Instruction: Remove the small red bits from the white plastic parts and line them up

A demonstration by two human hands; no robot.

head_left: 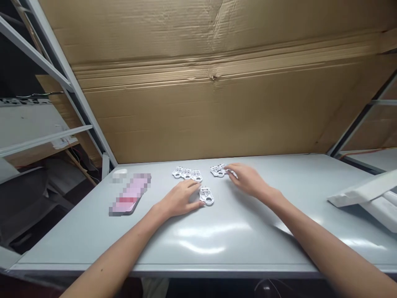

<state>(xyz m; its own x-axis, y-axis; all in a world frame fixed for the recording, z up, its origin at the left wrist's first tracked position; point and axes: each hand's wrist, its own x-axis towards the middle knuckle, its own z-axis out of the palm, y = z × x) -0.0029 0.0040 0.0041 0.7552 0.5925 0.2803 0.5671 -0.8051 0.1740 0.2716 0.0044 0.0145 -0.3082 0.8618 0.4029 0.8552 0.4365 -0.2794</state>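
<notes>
Working at a pale grey table [235, 248], you had both bare hands out over its far half. Your left hand [180, 199] lay low and spread, palm down, its fingertips [198, 187] just touching a lone white molded plastic part [206, 195] with a round hole at one end. Just beyond that hand lay a row of three matching white parts [187, 174], set side by side and touching. Your right hand [248, 180] sat to the right of them, its fingers gathered and reaching to a small overlapping cluster of white parts [218, 170]. It looked as if those fingers were pinching one piece, though from this view you could not be sure of the grip. Left of all the parts lay a pixelated phone [130, 193], with a small white object [120, 174] just behind it. Along the table's far edge leaned a big creased cardboard sheet [211, 103], beside a white metal shelf frame [46, 54]. Long white foam profiles [366, 198] lay at the table's right end.
</notes>
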